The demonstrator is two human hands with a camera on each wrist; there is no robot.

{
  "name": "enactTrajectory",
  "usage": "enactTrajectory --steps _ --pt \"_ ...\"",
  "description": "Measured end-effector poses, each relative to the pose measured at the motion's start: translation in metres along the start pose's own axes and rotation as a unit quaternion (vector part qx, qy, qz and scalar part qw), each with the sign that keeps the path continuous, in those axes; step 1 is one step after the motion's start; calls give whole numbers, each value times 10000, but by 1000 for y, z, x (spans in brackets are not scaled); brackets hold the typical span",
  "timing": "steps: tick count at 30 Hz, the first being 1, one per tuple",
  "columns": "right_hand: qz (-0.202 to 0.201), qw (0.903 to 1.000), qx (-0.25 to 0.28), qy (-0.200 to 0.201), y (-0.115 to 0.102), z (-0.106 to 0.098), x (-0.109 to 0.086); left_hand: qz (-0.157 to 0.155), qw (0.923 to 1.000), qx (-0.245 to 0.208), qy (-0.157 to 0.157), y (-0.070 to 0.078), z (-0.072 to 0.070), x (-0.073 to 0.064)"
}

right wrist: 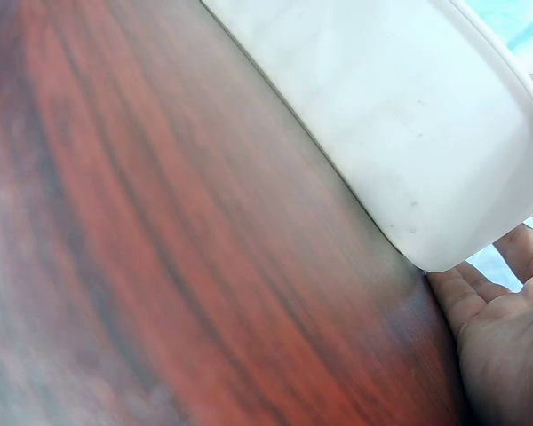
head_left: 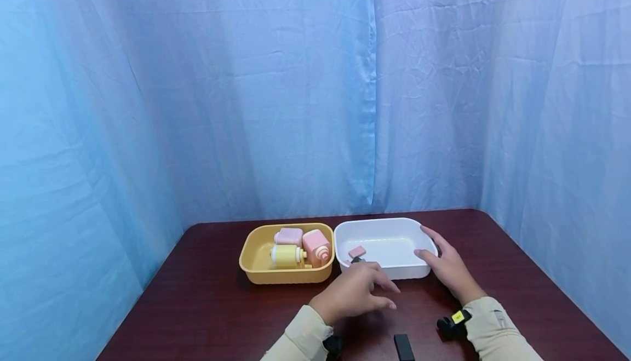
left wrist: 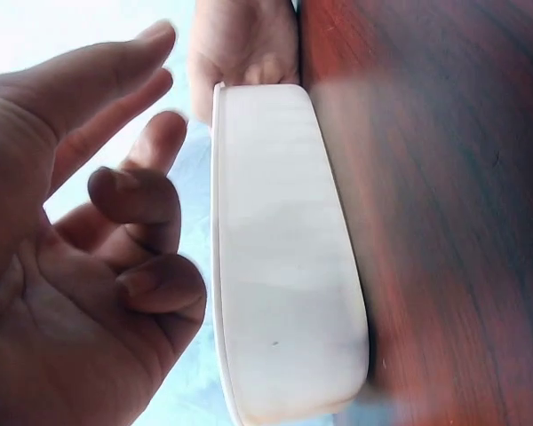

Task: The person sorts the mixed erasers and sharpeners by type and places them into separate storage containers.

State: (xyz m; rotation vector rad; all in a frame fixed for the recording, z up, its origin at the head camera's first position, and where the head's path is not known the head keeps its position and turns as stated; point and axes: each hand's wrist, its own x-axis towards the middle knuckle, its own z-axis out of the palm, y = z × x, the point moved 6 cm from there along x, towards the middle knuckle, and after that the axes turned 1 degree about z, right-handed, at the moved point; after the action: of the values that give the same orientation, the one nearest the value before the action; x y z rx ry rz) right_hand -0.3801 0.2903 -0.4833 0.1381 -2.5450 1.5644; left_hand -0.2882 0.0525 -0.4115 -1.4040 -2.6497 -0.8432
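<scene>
A white plastic basin stands on the dark table. My right hand grips its right end, thumb over the rim and fingers along the outer wall. In the right wrist view, the fingers touch the basin's lower corner. My left hand hovers before the basin's front wall, fingers loosely bent. Nothing shows between those fingers in the left wrist view, where the basin's wall stands beside them. Inside the basin lie a small pink block and a dark piece, partly hidden behind my left hand.
Left of the basin sits a yellow basin holding a yellow bottle, a pink bottle and a lilac bottle. A black rectangular object lies at the table's near side. Blue curtains surround the table.
</scene>
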Motion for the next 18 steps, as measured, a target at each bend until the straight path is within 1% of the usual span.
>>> enactTrajectory --steps 2,4,6,9,12,15,18 --pt "-27 10000 16 -1 1 0 0 -16 9993 -145 -338 1 6 1" --pt "-49 10000 31 -2 1 0 1 61 9979 -109 -637 2 12 1" --pt "-50 10000 39 -2 2 -1 1 191 9960 -32 -870 5 17 1" --pt "-32 10000 26 8 2 -1 1 443 9933 174 -1049 8 22 1" --pt "0 10000 -5 3 2 -1 1 547 9915 259 -1153 11 25 1" --pt "40 10000 -28 17 3 -1 2 560 9899 286 -1274 12 28 0" --pt "43 10000 -24 8 3 -1 2 425 9875 209 -1503 12 32 0"
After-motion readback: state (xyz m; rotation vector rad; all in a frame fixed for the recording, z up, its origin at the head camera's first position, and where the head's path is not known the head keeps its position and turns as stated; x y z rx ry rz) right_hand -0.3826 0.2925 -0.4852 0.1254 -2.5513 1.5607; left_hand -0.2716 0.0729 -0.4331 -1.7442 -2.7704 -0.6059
